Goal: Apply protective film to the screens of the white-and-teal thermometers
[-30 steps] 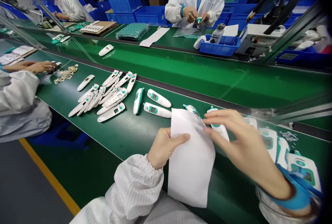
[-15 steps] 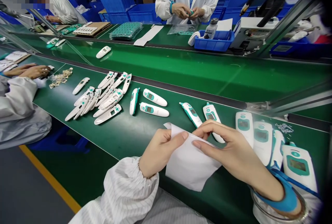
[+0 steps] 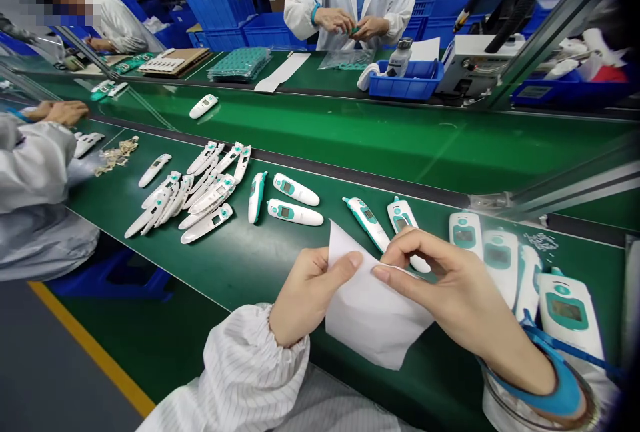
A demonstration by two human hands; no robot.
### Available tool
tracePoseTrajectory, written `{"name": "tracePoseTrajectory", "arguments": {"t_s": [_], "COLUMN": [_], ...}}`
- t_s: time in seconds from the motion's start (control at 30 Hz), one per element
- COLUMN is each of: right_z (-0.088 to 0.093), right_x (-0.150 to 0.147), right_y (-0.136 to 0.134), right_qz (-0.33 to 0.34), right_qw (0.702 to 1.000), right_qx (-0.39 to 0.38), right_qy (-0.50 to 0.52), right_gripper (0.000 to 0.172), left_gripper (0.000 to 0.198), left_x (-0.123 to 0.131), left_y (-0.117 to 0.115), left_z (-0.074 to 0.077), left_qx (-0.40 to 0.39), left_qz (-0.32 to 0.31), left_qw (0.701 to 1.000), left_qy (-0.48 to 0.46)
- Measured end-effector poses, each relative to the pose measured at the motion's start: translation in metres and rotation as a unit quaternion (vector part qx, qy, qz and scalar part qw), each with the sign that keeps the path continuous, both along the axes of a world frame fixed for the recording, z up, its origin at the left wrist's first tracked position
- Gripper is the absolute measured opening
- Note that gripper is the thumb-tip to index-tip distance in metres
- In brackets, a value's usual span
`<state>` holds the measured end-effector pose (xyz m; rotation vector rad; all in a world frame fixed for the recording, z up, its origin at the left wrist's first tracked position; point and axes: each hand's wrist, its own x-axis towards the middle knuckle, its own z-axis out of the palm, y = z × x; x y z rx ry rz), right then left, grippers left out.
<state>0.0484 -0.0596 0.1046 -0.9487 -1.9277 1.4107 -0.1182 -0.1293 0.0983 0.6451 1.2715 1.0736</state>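
A thin white sheet of paper [image 3: 373, 322] hangs between my hands above the front edge of the green bench. My left hand [image 3: 313, 292] pinches its left side, thumb on top. At its upper right edge, the thumb and fingertips of my right hand [image 3: 445, 279] are closed on the sheet. Just behind the paper lie two white-and-teal ear thermometers, one tilted left [image 3: 367, 222] and one partly behind my right hand [image 3: 403, 212]. Several more thermometers [image 3: 570, 309] lie by my right wrist, which wears a blue band [image 3: 555, 379].
White casing parts [image 3: 210, 195] are heaped left of centre, near three thermometers [image 3: 295, 212]. Tiny clear pieces [image 3: 541, 242] lie at right. Behind runs a green conveyor [image 3: 320, 119] carrying one thermometer [image 3: 203, 106]. Co-workers' hands [image 3: 350, 22] are across it and at left [image 3: 63, 112].
The paper's upper left corner has risen and the sheet has shifted slightly right, still in both hands. At left, a co-worker's hands have moved back, uncovering white parts.
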Motion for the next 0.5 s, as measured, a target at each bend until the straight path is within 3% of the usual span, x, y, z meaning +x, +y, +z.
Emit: {"name": "tracePoseTrajectory", "arguments": {"t_s": [0.2,0.37,0.43,0.5], "right_z": [0.009,0.017,0.017,0.016], "right_x": [-0.001,-0.001,0.0,0.002], "right_y": [0.004,0.008,0.006,0.003], "right_qz": [-0.02,-0.1,-0.101,-0.083], "right_qw": [1.0,0.995,0.995,0.996], "right_qx": [0.017,0.012,0.012,-0.012], "right_qy": [0.012,-0.013,-0.013,-0.002], "right_gripper": [0.013,0.066,0.074,0.072], "left_gripper": [0.037,0.035,0.032,0.029], "left_x": [-0.002,-0.005,-0.007,-0.007], "left_y": [0.003,0.008,0.011,0.014], "left_z": [0.015,0.028,0.031,0.033], "left_qx": [0.01,0.063,0.085,0.104], "left_qz": [0.005,0.027,0.041,0.061], "left_qw": [1.0,0.998,0.995,0.993], "left_qy": [-0.01,-0.009,-0.006,-0.005]}}
